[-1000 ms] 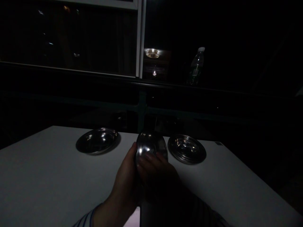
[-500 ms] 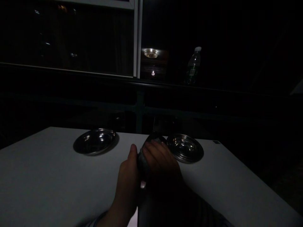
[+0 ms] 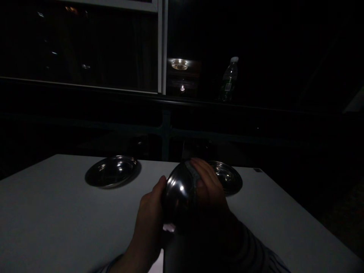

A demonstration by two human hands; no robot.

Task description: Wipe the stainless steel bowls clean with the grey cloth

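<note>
In dim light I hold a shiny steel bowl (image 3: 179,189) tilted on edge above a white table (image 3: 57,220). My left hand (image 3: 149,216) grips its left rim with the thumb up. My right hand (image 3: 209,185) lies over the bowl's right side, fingers pressed against it, with what looks like a dark cloth under them. Behind my right hand sits a steel plate (image 3: 230,180), partly hidden. Another steel plate (image 3: 112,171) rests further left on the table.
A plastic water bottle (image 3: 228,80) stands on a dark ledge behind the table. A window frame (image 3: 160,45) and a small reflected light (image 3: 179,64) show at the back. The table's right edge drops into darkness.
My right hand has slid up and to the right across the bowl, uncovering its shiny left face. The left hand has kept its hold.
</note>
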